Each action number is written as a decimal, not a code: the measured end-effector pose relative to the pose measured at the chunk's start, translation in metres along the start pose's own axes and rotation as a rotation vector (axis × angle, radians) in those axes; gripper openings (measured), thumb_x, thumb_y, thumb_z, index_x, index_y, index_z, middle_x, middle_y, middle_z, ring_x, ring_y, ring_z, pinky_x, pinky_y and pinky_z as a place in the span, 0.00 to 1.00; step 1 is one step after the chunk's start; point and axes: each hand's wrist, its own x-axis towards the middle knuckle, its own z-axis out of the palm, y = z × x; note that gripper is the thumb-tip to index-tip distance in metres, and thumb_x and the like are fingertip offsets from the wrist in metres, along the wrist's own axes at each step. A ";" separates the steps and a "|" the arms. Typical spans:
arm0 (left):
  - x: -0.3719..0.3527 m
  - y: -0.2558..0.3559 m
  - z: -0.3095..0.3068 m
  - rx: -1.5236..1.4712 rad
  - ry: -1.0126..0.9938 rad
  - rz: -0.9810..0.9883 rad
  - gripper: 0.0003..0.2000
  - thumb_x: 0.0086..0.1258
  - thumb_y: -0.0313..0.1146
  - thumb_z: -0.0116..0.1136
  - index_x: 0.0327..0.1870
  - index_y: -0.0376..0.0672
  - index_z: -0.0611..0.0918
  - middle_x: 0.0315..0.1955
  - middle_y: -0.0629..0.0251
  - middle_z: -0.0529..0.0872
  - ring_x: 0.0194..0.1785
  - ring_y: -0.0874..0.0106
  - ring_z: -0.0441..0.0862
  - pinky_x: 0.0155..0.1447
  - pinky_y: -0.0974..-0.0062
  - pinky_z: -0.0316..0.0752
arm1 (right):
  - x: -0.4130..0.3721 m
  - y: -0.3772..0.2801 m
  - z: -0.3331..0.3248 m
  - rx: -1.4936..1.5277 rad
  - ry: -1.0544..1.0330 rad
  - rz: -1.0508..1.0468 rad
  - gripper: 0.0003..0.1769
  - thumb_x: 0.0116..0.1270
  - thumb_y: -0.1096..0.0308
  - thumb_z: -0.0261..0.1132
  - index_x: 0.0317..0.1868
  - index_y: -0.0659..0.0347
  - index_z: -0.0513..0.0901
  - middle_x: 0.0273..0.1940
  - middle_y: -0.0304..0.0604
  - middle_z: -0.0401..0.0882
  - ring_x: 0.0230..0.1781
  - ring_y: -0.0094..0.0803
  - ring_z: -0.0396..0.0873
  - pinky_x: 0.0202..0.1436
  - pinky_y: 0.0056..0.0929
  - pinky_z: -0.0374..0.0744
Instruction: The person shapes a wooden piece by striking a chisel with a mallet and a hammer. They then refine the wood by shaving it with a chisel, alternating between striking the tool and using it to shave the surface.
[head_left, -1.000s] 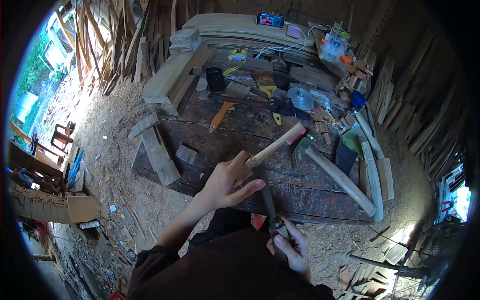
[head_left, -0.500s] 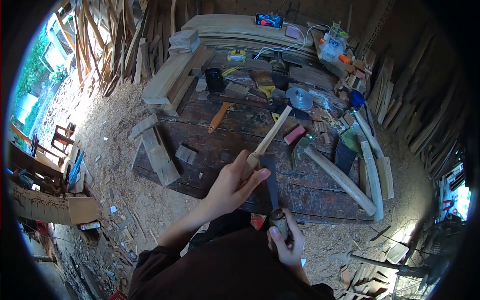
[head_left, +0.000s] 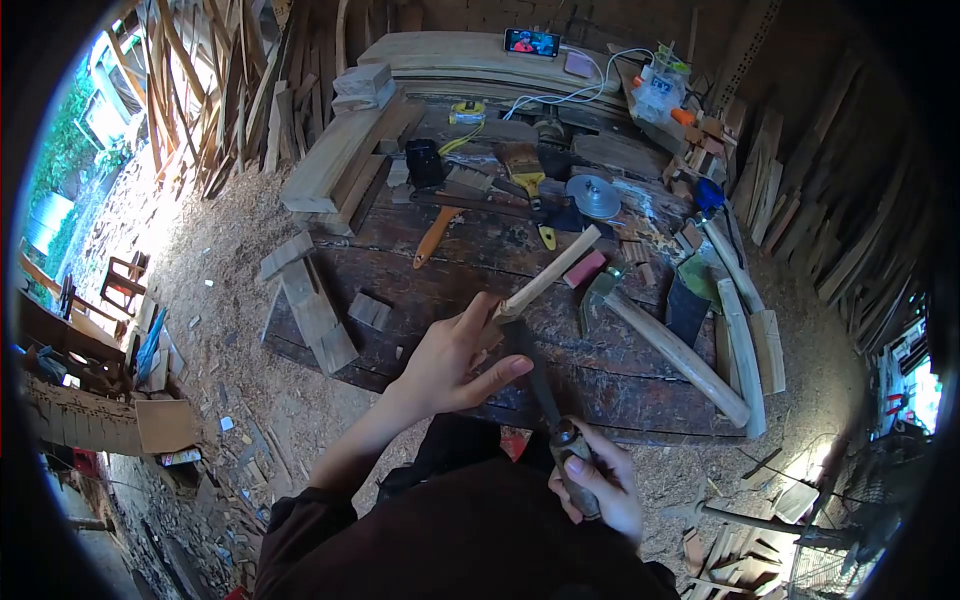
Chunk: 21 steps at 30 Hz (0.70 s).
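My left hand [head_left: 450,370] grips a slim pale wooden stick [head_left: 552,272] near its lower end, with the thumb held away from it. The stick points up and to the right over the workbench [head_left: 470,262]. In my right hand [head_left: 603,480] is the round wooden handle of a chisel [head_left: 541,385], close to the front of my body. Its dark flat blade slants up to the left, and the tip overlaps the stick's lower end beside my left fingers.
On the bench are a pink block [head_left: 585,269], a long-handled hammer [head_left: 680,350], an orange handle [head_left: 436,240], a paintbrush [head_left: 522,170], a metal disc [head_left: 594,196] and a tape measure [head_left: 467,112]. A phone [head_left: 531,42] stands at the back. Wood scraps and shavings cover the floor.
The stick has tilted further to the right, its upper end lower. My right hand has shifted right and down, and the chisel blade now leans more to the left.
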 end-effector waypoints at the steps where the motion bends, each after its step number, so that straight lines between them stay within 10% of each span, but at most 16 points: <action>1: -0.001 0.001 -0.002 -0.058 -0.020 -0.046 0.31 0.65 0.48 0.62 0.55 0.28 0.68 0.15 0.67 0.70 0.20 0.72 0.72 0.28 0.75 0.64 | 0.001 0.001 0.002 -0.001 -0.002 0.000 0.29 0.71 0.68 0.60 0.69 0.65 0.63 0.37 0.42 0.74 0.25 0.22 0.72 0.19 0.19 0.70; 21: -0.004 0.007 0.010 -0.279 0.054 -0.161 0.17 0.74 0.41 0.54 0.45 0.32 0.69 0.20 0.70 0.69 0.24 0.82 0.65 0.28 0.80 0.62 | 0.022 0.051 0.018 -0.180 0.201 -0.307 0.27 0.69 0.75 0.60 0.67 0.68 0.65 0.23 0.35 0.73 0.15 0.16 0.68 0.18 0.16 0.66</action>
